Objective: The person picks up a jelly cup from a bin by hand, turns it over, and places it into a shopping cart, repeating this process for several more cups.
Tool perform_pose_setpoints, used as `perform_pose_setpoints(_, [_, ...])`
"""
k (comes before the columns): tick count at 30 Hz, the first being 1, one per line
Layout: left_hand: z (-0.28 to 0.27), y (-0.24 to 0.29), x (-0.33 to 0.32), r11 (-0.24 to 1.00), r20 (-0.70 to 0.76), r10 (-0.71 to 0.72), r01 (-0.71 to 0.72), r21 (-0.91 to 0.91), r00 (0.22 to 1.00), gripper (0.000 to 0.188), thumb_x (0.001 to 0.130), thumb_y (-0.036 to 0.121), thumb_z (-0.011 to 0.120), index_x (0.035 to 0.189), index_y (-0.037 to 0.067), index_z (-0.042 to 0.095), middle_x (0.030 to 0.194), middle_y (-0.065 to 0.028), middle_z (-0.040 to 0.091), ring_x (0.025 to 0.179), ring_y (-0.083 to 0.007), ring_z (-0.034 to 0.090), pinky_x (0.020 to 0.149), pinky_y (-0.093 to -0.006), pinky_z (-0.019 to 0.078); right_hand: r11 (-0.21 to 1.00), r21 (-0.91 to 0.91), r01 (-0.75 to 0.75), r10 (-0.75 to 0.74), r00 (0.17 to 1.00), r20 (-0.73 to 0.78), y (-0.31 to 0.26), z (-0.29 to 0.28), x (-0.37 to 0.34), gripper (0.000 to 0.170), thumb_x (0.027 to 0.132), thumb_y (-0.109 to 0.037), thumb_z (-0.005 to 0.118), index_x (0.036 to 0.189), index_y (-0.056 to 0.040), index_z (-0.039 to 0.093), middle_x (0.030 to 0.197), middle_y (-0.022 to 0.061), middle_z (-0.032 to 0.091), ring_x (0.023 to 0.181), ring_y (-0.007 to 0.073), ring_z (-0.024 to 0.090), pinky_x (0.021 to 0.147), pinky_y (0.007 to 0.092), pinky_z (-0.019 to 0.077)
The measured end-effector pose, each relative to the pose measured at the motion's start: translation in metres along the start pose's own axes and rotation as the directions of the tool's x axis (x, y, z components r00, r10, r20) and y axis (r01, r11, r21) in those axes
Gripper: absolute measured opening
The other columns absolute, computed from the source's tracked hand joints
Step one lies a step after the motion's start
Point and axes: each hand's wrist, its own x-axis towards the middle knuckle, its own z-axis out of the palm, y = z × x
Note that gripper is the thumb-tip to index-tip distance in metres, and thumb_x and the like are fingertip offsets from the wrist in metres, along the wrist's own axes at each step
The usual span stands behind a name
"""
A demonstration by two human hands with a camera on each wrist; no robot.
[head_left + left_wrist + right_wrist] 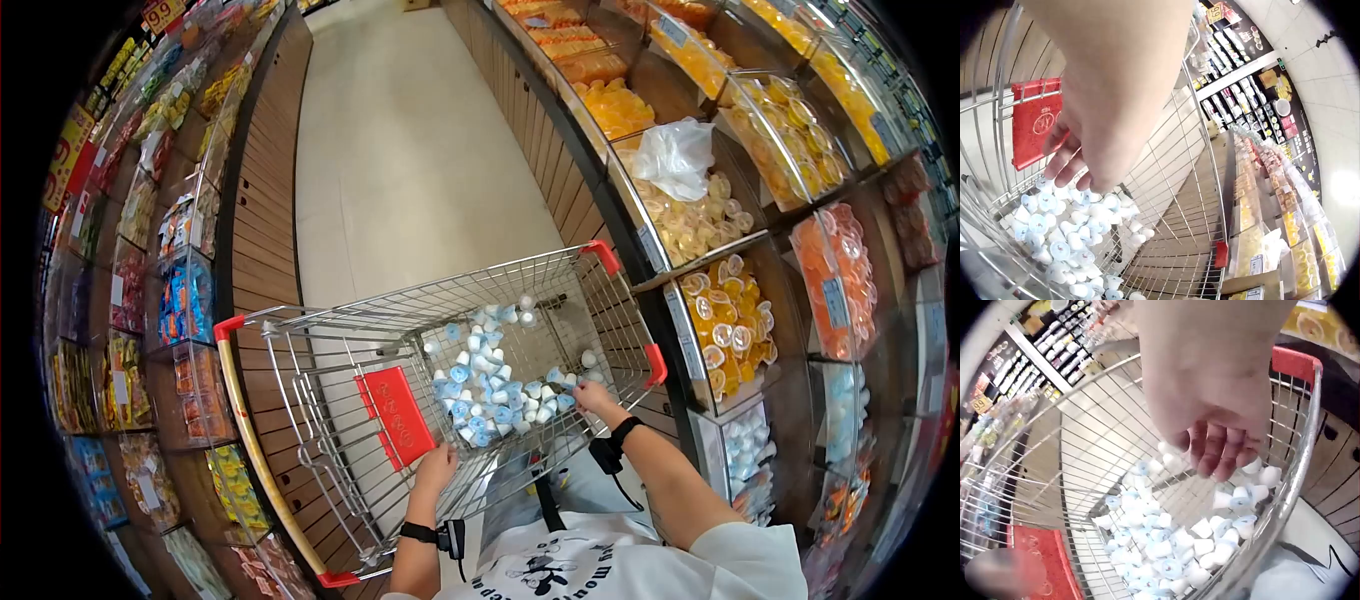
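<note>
- Left grip [434,470]: released, fingers loosely bent downward over the cart [603,257], beside its red panel [395,417].
- Right grip [597,400]: released, fingers curled loosely downward, just above the small white-and-blue cups [459,374].
- The cups lie heaped in the cart's wire basket, lower centre of the head view.
- Pale floor [400,130] runs to the top, between wood-sided displays [268,190]; a white plastic bag [677,158] rests on cups, upper right.
</note>
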Motion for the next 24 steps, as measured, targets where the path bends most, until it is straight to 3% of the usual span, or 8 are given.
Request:
perform_pose_setpoints(3, [0.014,0.018,0.005,0.997,0.002,-0.075,0.075,-0.011,0.997,0.015,0.07,0.017,0.045,0.079,0.005,0.049,0.066,-0.0134,0.054,0.063,-0.0287,0.053,0.057,-0.0362,0.0409,0.983,-0.185,0.006,0.007,0.997,0.072,0.007,0.002,0.048,0.023,0.072,-0.02,0.042,0.071,0.0006,0.052,0.053,0.0093,0.054,0.044,0.0175,0.052,0.044,0.029,0.0414])
perform_pose_setpoints(4, [0.014,0.028,0.007,0.995,-0.007,-0.092,0.092,-0.037,0.996,0.015,0.07,0.017,0.045,0.08,0.006,0.049,0.065,-0.0131,0.054,0.062,-0.0287,0.052,0.057,-0.0363,0.0408,0.991,-0.115,0.066,-0.065,0.998,0.02,0.012,0.008,0.062,0.025,0.072,-0.022,0.042,0.066,0.0004,0.052,0.054,0.0113,0.054,0.045,0.0196,0.051,0.047,0.0305,0.0414])
perform_pose_setpoints(7, [0.024,0.054,0.003,0.981,0.004,-0.159,0.159,-0.108,0.987,0.015,0.071,0.017,0.045,0.082,0.008,0.048,0.064,-0.0125,0.054,0.061,-0.0285,0.052,0.055,-0.0363,0.0406,0.927,-0.371,0.053,0.013,0.985,0.173,0.009,0.001,0.097,0.028,0.074,-0.023,0.041,0.059,-0.0013,0.051,0.055,0.0127,0.052,0.052,0.022,0.052,0.047,0.0337,0.0407])
perform_pose_setpoints(9, [0.031,0.061,0.004,0.969,0.037,-0.188,0.192,-0.158,0.981,0.014,0.072,0.017,0.045,0.083,0.008,0.048,0.065,-0.0123,0.054,0.061,-0.0281,0.052,0.054,-0.0358,0.0406,0.843,-0.526,-0.111,0.231,0.959,0.167,0.001,-0.002,0.117,0.03,0.076,-0.023,0.04,0.059,-0.0009,0.051,0.057,0.0127,0.053,0.052,0.0226,0.052,0.046,0.0346,0.0407])
perform_pose_setpoints(10, [0.03,0.063,0.006,0.963,0.056,-0.223,0.229,-0.141,0.973,0.015,0.072,0.017,0.045,0.083,0.008,0.048,0.066,-0.0124,0.054,0.061,-0.0278,0.052,0.054,-0.0354,0.0407,0.867,-0.427,-0.255,0.344,0.928,0.143,0.006,0.006,0.133,0.03,0.077,-0.022,0.038,0.064,-0.0025,0.057,0.072,0.0164,0.055,0.067,0.0258,0.053,0.053,0.034,0.0426])
perform_pose_setpoints(11, [0.028,0.067,0.008,0.956,0.073,-0.256,0.264,-0.127,0.964,0.015,0.072,0.017,0.046,0.083,0.008,0.048,0.067,-0.0124,0.054,0.062,-0.0274,0.052,0.054,-0.0349,0.0408,0.895,-0.361,-0.261,0.311,0.946,0.089,0.014,0.014,0.142,0.03,0.076,-0.026,0.041,0.07,-0.0023,0.057,0.077,0.0151,0.055,0.071,0.0266,0.053,0.057,0.0349,0.0429])
perform_pose_setpoints(13, [0.023,0.077,0.013,0.939,0.097,-0.32,0.329,-0.1,0.943,0.015,0.072,0.017,0.046,0.084,0.008,0.048,0.069,-0.0126,0.053,0.062,-0.0266,0.053,0.055,-0.0342,0.0409,0.882,-0.438,-0.177,0.277,0.944,0.177,0.01,0.012,0.152,0.034,0.074,-0.032,0.042,0.078,-0.001,0.056,0.082,0.0152,0.055,0.076,0.0273,0.052,0.064,0.0361,0.0423])
perform_pose_setpoints(24, [0.026,0.096,0.041,0.884,0.122,-0.395,0.413,-0.221,0.911,0.015,0.071,0.013,0.049,0.084,0.007,0.048,0.071,-0.0121,0.053,0.061,-0.0238,0.053,0.053,-0.0311,0.0415,0.897,-0.432,-0.094,0.236,0.928,0.288,0.004,0.019,0.168,0.029,0.072,-0.026,0.044,0.079,-0.0003,0.056,0.086,0.0162,0.053,0.08,0.0289,0.051,0.067,0.0364,0.0411])
